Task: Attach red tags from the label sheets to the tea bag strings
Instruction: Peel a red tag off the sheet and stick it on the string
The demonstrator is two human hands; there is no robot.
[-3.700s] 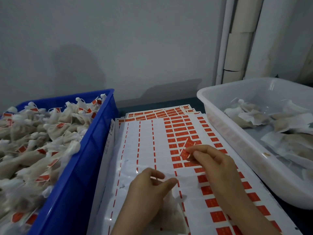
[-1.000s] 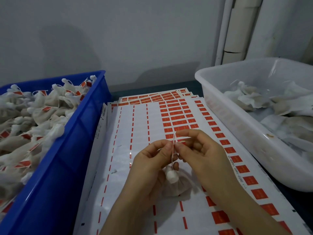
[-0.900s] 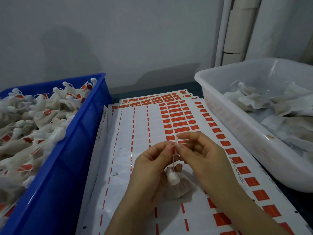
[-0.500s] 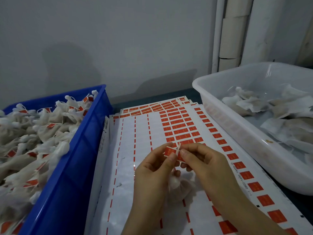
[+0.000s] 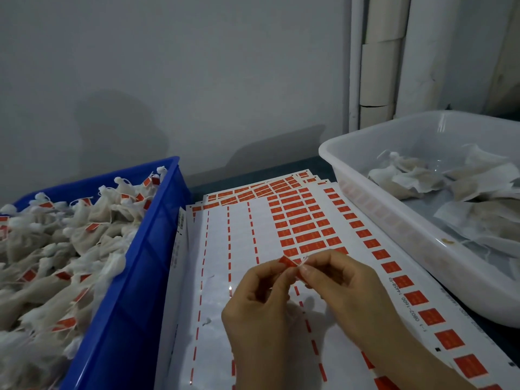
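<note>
- I see the left hand (image 5: 259, 311) raised over the middle of the desk. Its thumb and forefinger pinch a small red paper tag (image 5: 287, 261), and the other fingers curl loosely underneath.
- The right hand (image 5: 347, 288) meets it from the right. Thumb and forefinger nip the other end of the small red paper tag, where a thin white string (image 5: 304, 260) pokes up at the fingertips.
- Of the white cloth tea bag (image 5: 292, 306) on that string I make out only a pale scrap between the palms, and I cannot tell how it hangs.
- Under both hands a fanned stack of white label sheets (image 5: 253, 243) covers the desk's middle. Its left columns are bare backing, and red rectangular stickers fill the right.
- A blue plastic crate (image 5: 146, 249) sits along the desk's left edge, heaped with red-tagged white tea bags (image 5: 70, 249).
- A white plastic tub (image 5: 394, 229) at the right edge holds pale, flat tea bags (image 5: 416, 175).
</note>
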